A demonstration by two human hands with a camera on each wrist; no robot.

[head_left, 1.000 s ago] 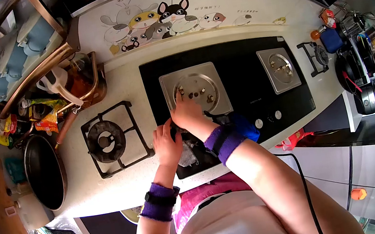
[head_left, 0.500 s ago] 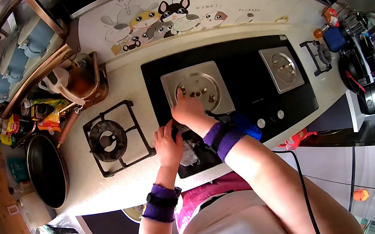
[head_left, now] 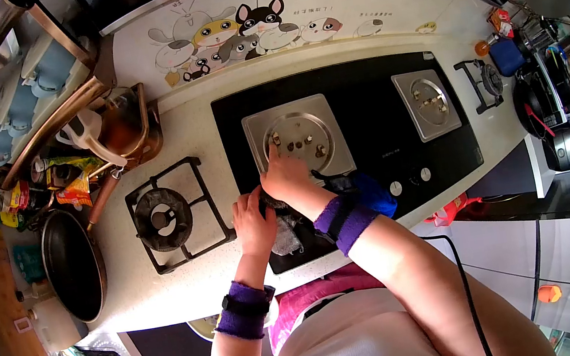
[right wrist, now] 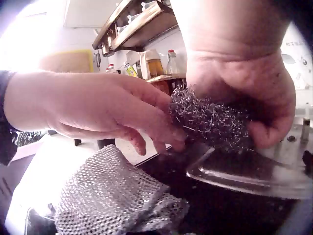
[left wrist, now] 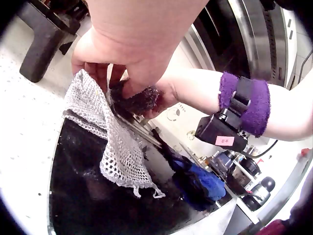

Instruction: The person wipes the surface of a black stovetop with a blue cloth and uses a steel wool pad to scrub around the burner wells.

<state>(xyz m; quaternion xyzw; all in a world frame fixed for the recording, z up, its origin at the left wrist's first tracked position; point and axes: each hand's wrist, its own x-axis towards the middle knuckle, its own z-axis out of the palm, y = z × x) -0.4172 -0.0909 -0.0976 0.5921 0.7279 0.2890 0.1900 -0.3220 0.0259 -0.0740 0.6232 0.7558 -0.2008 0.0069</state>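
Note:
A dark steel wool scourer [right wrist: 210, 120] is between the two hands at the front left corner of the left burner's square metal plate [head_left: 341, 151]. My right hand [head_left: 288, 176] curls round it, the index finger stretched over the plate. From the left, my left hand [head_left: 253, 223] pinches its side, thumb on the dark wool in the left wrist view. A silver mesh cloth [left wrist: 115, 139] lies under my left hand on the black stove [head_left: 363, 111]. Small dark and pale pieces [head_left: 320, 150] sit in the plate's round recess.
A black pan support [head_left: 209, 202] stands on the counter to the left, with a frying pan [head_left: 73, 265] beyond it. Right of my right hand lies a blue cloth-like item [head_left: 374, 194]. Another metal plate [head_left: 427, 129] with small pieces is at the stove's right.
Both hands stay at the plate's near left corner with only slight movement. The head view shifts a little.

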